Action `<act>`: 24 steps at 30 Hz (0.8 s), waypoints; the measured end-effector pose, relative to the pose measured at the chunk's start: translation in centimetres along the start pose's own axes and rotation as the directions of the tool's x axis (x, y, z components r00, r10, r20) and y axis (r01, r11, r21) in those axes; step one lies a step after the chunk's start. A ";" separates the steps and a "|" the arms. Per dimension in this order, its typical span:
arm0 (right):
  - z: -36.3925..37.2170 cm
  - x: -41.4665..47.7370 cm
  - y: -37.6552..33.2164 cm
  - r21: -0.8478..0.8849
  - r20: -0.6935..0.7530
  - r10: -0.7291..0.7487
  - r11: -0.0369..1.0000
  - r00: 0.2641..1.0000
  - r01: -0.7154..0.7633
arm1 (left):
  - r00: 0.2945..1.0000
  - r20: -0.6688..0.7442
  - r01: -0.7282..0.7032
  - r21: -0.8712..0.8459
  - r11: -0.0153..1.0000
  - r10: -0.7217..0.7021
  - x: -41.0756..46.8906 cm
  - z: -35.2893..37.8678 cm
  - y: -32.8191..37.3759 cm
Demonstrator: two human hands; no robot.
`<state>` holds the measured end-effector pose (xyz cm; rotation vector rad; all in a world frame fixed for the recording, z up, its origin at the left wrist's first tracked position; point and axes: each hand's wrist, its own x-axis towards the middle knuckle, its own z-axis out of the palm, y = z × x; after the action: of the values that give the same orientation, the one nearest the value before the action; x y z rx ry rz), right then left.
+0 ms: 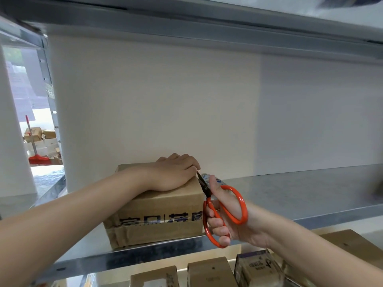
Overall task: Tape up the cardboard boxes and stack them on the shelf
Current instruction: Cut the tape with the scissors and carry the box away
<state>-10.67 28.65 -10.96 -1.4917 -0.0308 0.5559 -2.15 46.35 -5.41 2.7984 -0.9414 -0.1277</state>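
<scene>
Cardboard, brown and printed with dark characters, made up the one cardboard box standing on the metal shelf, close to its front edge and left of centre. The left hand lay on the box's top, palm pressed down and fingers curled over the far right edge, so its grip pinned the lid in place. The right hand held the orange-handled scissors, its grip closed through the loops, thumb in one and fingers round the other. The short dark blades pointed up at the box's top right corner, just beside the left fingertips, and looked nearly closed. A tape roll showed partly behind the right thumb, on the shelf just beyond that corner. Glossy tape already banded the box's front face.

The step in hand was probably cutting the tape free from the roll at that corner; the strip itself was too thin and clear to make out. The next move would call for a clean snip close to the box, blades kept off the left fingers, then smoothing the loose end down. After that the scissors would need setting aside. More boxes waited on the level below, so the job seemed far from finished.
</scene>
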 end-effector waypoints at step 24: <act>-6.3 1.1 -2.1 -0.985 -0.158 -0.739 0.068 0.654 -0.161 | 0.999 0.010 -0.030 -0.030 0.999 0.030 -0.6 0.0 0.1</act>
<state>-6.78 23.19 -9.98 -2.8870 -0.2277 -0.7191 -2.67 46.60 -5.36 2.7577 -0.9756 -0.1507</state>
